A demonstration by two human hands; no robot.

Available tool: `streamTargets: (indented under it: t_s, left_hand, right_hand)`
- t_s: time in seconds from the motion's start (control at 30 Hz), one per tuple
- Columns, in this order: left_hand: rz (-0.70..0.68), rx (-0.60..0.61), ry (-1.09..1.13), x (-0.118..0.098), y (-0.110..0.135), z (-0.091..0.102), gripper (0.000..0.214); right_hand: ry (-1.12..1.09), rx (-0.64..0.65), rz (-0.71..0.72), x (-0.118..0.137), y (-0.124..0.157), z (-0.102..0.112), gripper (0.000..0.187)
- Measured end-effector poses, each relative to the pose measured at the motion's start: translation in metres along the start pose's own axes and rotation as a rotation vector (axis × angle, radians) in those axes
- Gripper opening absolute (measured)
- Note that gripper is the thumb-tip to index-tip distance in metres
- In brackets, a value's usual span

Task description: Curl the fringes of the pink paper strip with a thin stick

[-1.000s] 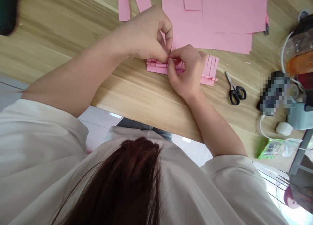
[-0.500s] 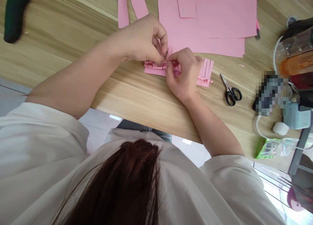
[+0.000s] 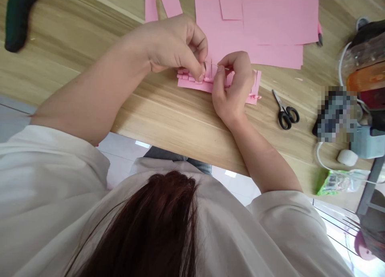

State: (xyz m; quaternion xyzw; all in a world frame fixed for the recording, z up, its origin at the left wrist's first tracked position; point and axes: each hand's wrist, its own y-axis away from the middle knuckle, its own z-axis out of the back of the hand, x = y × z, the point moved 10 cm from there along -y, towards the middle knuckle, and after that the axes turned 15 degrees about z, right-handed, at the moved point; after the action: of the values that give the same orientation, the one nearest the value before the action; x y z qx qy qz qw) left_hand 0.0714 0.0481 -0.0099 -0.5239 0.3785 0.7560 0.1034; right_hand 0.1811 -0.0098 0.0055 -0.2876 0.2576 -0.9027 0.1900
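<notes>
My left hand [image 3: 177, 44] pinches a thin pink paper strip [image 3: 214, 65] at the slitted pink paper piece [image 3: 192, 83], its fingertips pressed down near the woven strips. My right hand [image 3: 234, 86] holds the strip's other end between thumb and finger and covers the middle of the piece. Short folded strips lie woven through the slits, and a small tied-looking pink fold [image 3: 255, 96] shows at the piece's right end. Large pink paper sheets [image 3: 276, 20] lie just beyond both hands, and two loose pink strips [image 3: 151, 4] lie beyond my left hand.
Black-handled scissors [image 3: 285, 115] lie on the wooden table [image 3: 168, 120] right of the paper. Farther right stand a clear container with orange contents [image 3: 365, 64], a pixelated device [image 3: 333, 116], a white cable, and a green packet [image 3: 333, 182]. A dark green object [image 3: 18, 22] lies at far left.
My right hand has shifted up and right along the piece, and a thin strip now shows taut between my hands. My left fingers have stayed near the woven strips.
</notes>
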Motion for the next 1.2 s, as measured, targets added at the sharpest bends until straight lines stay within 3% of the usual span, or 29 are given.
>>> streamTargets:
  t_s: [0.2, 0.57, 0.7, 0.77, 0.83, 1.07, 1.2]
  left_hand:
    - [0.029, 0.037, -0.005, 0.004, -0.002, -0.003, 0.028]
    - [0.065, -0.028, -0.068, 0.011, -0.004, 0.004, 0.019]
    - [-0.024, -0.227, -0.207, 0.004, -0.002, 0.019, 0.007]
    - [-0.090, -0.382, -0.351, -0.004, 0.004, 0.027, 0.013]
    - [-0.113, -0.450, -0.501, -0.009, 0.006, 0.026, 0.023]
    - [-0.096, -0.415, -0.694, -0.002, 0.000, 0.019, 0.049]
    - [-0.114, -0.394, -0.725, -0.001, -0.001, 0.017, 0.043]
  right_hand:
    - [-0.049, 0.032, 0.011, -0.002, 0.001, -0.006, 0.007]
    - [-0.042, 0.055, -0.015, -0.005, 0.003, -0.011, 0.005]
    - [-0.047, 0.075, -0.045, -0.011, 0.005, -0.015, 0.016]
    - [-0.039, 0.094, -0.052, -0.012, 0.006, -0.016, 0.022]
    - [-0.017, 0.113, -0.039, -0.011, 0.006, -0.017, 0.028]
    - [0.002, 0.124, -0.017, -0.009, 0.005, -0.016, 0.036]
    - [-0.038, 0.124, -0.052, -0.010, 0.005, -0.015, 0.031]
